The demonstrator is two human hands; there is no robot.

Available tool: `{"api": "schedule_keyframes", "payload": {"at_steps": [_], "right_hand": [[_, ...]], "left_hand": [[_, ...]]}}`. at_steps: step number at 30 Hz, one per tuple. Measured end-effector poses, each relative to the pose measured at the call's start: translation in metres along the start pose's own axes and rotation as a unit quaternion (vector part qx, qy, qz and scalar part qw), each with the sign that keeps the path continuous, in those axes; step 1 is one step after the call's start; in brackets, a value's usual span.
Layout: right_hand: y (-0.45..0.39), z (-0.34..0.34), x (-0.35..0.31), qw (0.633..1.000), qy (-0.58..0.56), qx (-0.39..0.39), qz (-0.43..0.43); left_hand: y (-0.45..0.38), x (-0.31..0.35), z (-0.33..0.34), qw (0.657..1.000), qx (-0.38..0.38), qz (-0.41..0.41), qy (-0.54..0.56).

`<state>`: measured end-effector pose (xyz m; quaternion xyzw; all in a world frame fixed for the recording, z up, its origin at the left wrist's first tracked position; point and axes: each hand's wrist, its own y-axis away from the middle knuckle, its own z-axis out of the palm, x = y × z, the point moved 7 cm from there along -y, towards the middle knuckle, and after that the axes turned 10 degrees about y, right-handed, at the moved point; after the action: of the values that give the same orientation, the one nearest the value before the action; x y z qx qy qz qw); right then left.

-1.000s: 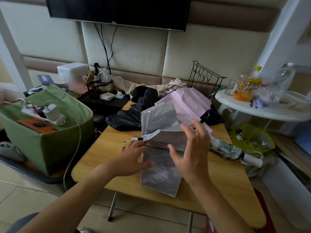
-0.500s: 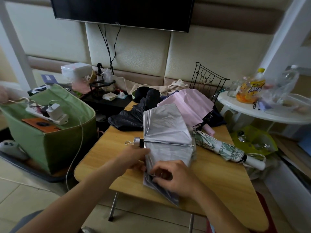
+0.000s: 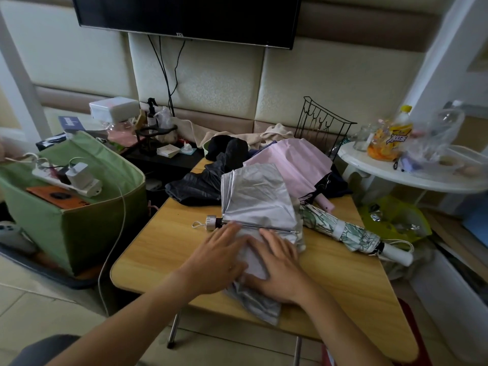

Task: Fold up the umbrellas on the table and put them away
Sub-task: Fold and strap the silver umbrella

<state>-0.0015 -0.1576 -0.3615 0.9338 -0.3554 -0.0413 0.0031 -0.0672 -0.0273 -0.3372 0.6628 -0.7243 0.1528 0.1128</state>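
On the wooden folding table, the silver-grey umbrella lies with its shaft running left to right, its capped handle pointing left and its crumpled canopy spread loose, while the left hand and right hand press flat, fingers extended, on its near fabric.

Only the television bears readable letters — "TCL" (small, on its lower bezel)

You see creased, silvery, faintly shiny cloth on the umbrella, a thin metal rod, and a smooth wood-grain tabletop.
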Motion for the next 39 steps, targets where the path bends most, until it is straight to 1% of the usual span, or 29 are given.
{"api": "schedule_keyframes", "payload": {"at_steps": [2, 4, 6, 9, 10, 11, 12, 14, 16, 18, 20, 22, 26, 28, 31, 32, 34, 36, 37, 39], "right_hand": [[0.002, 0.001, -0.001, 1.0, -0.014, -0.026, 0.005], [0.003, 0.002, -0.001, 0.999, -0.021, -0.048, 0.004], [0.005, 0.001, -0.003, 0.998, -0.024, -0.064, 0.001], [0.008, -0.005, -0.004, 0.996, -0.037, -0.078, 0.002], [0.008, -0.009, -0.004, 0.996, -0.051, -0.073, 0.003], [0.007, -0.015, -0.004, 0.996, -0.068, -0.054, 0.001], [0.005, -0.023, -0.003, 0.996, -0.09, -0.015, -0.007], [0.002, -0.044, 0.003, 0.981, -0.153, 0.117, -0.012], [0.002, -0.064, 0.017, 0.951, -0.202, 0.234, 0.026], [0.001, -0.075, 0.031, 0.927, -0.219, 0.298, 0.061], [-0.006, -0.076, 0.044, 0.914, -0.236, 0.32, 0.082], [-0.015, -0.074, 0.056, 0.902, -0.288, 0.306, 0.101], [-0.033, -0.065, 0.071, 0.878, -0.39, 0.236, 0.144], [-0.038, -0.063, 0.077, 0.852, -0.434, 0.238, 0.17], [-0.041, -0.063, 0.083, 0.795, -0.514, 0.248, 0.206], [-0.041, -0.064, 0.083, 0.786, -0.526, 0.248, 0.21], [-0.041, -0.065, 0.08, 0.771, -0.551, 0.247, 0.202], [-0.04, -0.071, 0.071, 0.755, -0.584, 0.239, 0.176], [-0.038, -0.075, 0.064, 0.756, -0.592, 0.233, 0.157], [-0.034, -0.083, 0.052, 0.769, -0.59, 0.22, 0.106]], "left_hand": [[0.006, -0.011, 0.018, 0.995, -0.095, -0.026, -0.013], [0.008, -0.021, 0.027, 0.986, -0.156, -0.048, -0.02], [0.009, -0.026, 0.027, 0.978, -0.198, -0.053, -0.026], [0.008, -0.029, 0.028, 0.971, -0.233, -0.049, -0.021], [0.007, -0.03, 0.028, 0.969, -0.242, -0.046, -0.021], [0.007, -0.031, 0.028, 0.967, -0.249, -0.043, -0.018], [0.007, -0.031, 0.028, 0.966, -0.256, -0.038, -0.016], [0.007, -0.033, 0.026, 0.964, -0.265, -0.029, -0.014], [0.008, -0.036, 0.026, 0.963, -0.269, -0.026, -0.012], [0.008, -0.037, 0.027, 0.962, -0.272, -0.028, -0.012], [0.008, -0.037, 0.028, 0.961, -0.275, -0.029, -0.016], [0.008, -0.036, 0.029, 0.961, -0.275, -0.032, -0.015], [0.01, -0.035, 0.029, 0.96, -0.279, -0.032, -0.009], [0.01, -0.035, 0.03, 0.96, -0.278, -0.031, -0.006], [0.009, -0.035, 0.029, 0.963, -0.268, -0.024, -0.003], [0.009, -0.035, 0.029, 0.964, -0.265, -0.021, -0.003], [0.008, -0.036, 0.029, 0.965, -0.262, -0.019, 0.001], [0.007, -0.036, 0.029, 0.965, -0.261, -0.02, 0.008], [0.007, -0.036, 0.028, 0.966, -0.259, -0.02, 0.012], [0.007, -0.036, 0.026, 0.966, -0.255, -0.02, 0.034]]}}
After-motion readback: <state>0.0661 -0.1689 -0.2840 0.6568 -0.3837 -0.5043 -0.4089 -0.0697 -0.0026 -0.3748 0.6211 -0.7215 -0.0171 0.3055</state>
